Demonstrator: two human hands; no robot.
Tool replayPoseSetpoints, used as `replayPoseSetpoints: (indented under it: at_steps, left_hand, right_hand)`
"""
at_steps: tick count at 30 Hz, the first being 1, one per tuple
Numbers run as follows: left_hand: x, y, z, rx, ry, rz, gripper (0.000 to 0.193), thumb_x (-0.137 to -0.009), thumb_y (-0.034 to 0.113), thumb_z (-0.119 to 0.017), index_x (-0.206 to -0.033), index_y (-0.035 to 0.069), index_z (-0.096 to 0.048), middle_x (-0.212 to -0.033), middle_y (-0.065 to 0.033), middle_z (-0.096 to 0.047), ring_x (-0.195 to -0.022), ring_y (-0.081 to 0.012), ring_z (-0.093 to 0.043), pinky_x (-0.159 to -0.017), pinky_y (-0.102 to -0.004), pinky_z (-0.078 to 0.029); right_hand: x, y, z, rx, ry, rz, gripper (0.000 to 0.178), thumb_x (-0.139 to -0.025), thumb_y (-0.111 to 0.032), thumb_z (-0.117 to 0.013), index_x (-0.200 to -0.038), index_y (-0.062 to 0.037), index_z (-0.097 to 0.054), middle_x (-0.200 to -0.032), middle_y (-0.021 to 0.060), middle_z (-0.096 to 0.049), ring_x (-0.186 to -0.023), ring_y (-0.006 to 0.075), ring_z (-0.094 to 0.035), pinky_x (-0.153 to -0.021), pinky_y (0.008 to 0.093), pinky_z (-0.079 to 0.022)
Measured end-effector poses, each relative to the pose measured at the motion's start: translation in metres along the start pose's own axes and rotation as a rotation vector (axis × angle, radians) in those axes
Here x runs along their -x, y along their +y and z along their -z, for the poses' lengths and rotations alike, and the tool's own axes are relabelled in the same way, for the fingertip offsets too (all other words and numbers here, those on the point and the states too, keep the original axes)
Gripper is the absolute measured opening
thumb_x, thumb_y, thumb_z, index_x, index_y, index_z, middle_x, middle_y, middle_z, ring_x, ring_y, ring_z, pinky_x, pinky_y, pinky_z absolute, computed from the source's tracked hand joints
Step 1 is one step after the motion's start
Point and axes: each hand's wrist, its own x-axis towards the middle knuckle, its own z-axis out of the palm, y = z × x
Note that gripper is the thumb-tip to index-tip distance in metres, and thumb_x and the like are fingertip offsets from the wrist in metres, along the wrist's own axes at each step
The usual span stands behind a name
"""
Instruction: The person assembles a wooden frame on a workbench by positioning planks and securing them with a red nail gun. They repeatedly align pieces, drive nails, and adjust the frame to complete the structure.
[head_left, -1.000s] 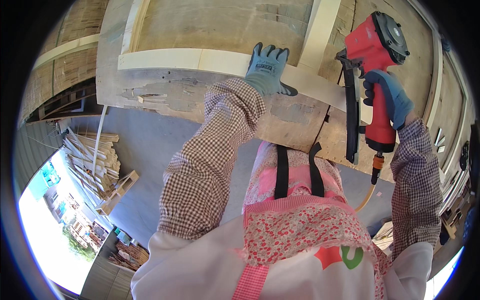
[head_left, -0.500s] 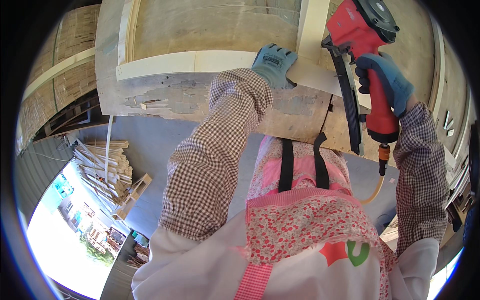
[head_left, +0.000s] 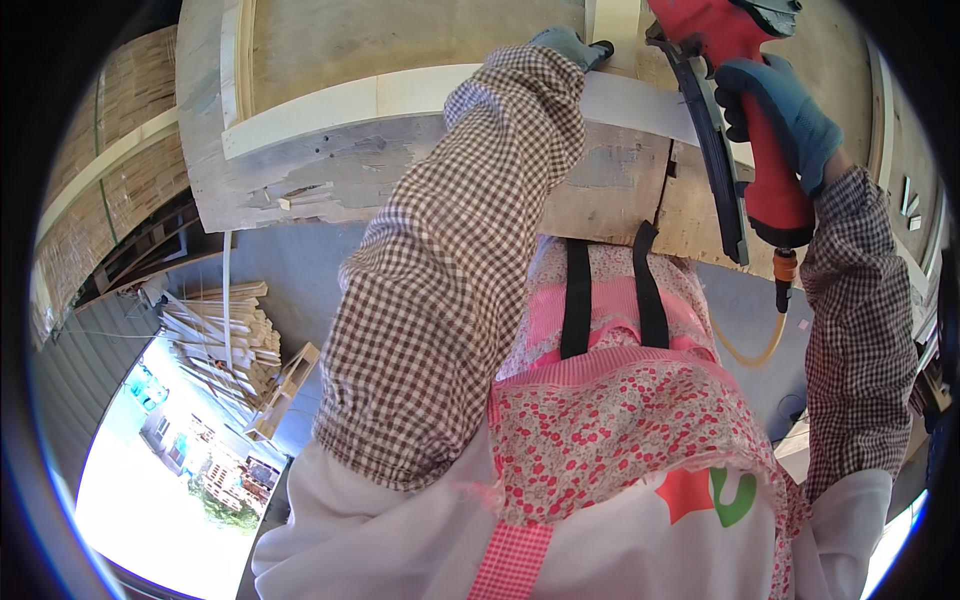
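I view the right hand (head_left: 790, 112) closed around the red nail gun (head_left: 778, 200), far right, likely for control; the left hand (head_left: 566, 46), perhaps bracing, lies by 2 pale battens (head_left: 340, 110), its grip untellable.

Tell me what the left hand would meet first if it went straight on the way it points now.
Probably the pale wooden strip beside the left hand; the thumb points at it. Other fingers are mostly hidden and depth is unclear, so the hand may already touch it.
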Motion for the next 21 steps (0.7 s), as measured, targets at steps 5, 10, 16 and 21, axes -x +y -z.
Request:
replayPoseSetpoints:
  at_steps: [5,10,16,21]
  left_hand:
    - [-0.002,0.000,0.001,-0.026,-0.044,-0.003,0.060,-0.076,0.060,-0.052,-0.093,0.004,-0.065,-0.087,-0.0110,-0.064,-0.077,-0.0251,-0.059,-0.069,-0.0374,-0.045]
    - [-0.024,-0.016,-0.017,-0.142,-0.036,-0.048,0.057,-0.078,0.059,-0.051,-0.090,0.005,-0.066,-0.084,-0.0086,-0.064,-0.072,-0.0221,-0.057,-0.065,-0.0368,-0.044]
    - [0.004,-0.001,-0.002,-0.135,-0.018,-0.018,0.053,-0.078,0.057,-0.051,-0.097,0.008,-0.064,-0.089,-0.0080,-0.064,-0.079,-0.0229,-0.059,-0.071,-0.0377,-0.045]
    - [0.034,0.013,0.017,-0.102,0.031,0.035,0.055,-0.078,0.058,-0.051,-0.103,0.011,-0.062,-0.101,-0.0066,-0.062,-0.095,-0.0249,-0.057,-0.084,-0.0429,-0.038]
  right_hand:
    - [0.011,0.012,0.007,-0.177,-0.059,0.027,0.024,-0.079,-0.024,-0.058,-0.078,-0.0014,-0.052,-0.063,0.0055,-0.049,-0.051,0.0133,-0.048,-0.045,0.0271,-0.042]
    - [0.019,0.020,0.015,-0.184,-0.122,-0.004,0.022,-0.080,-0.023,-0.058,-0.079,-0.0023,-0.052,-0.066,0.0049,-0.049,-0.052,0.0124,-0.047,-0.046,0.0263,-0.042]
    - [0.046,0.017,0.008,-0.189,0.001,0.014,0.019,-0.080,-0.024,-0.056,-0.081,-0.0056,-0.052,-0.069,0.0035,-0.050,-0.054,0.0123,-0.048,-0.049,0.0272,-0.043]
    - [0.060,0.022,0.019,-0.174,-0.006,0.068,0.021,-0.083,-0.025,-0.052,-0.080,-0.0046,-0.051,-0.066,0.0035,-0.048,-0.055,0.0128,-0.047,-0.053,0.0269,-0.043]
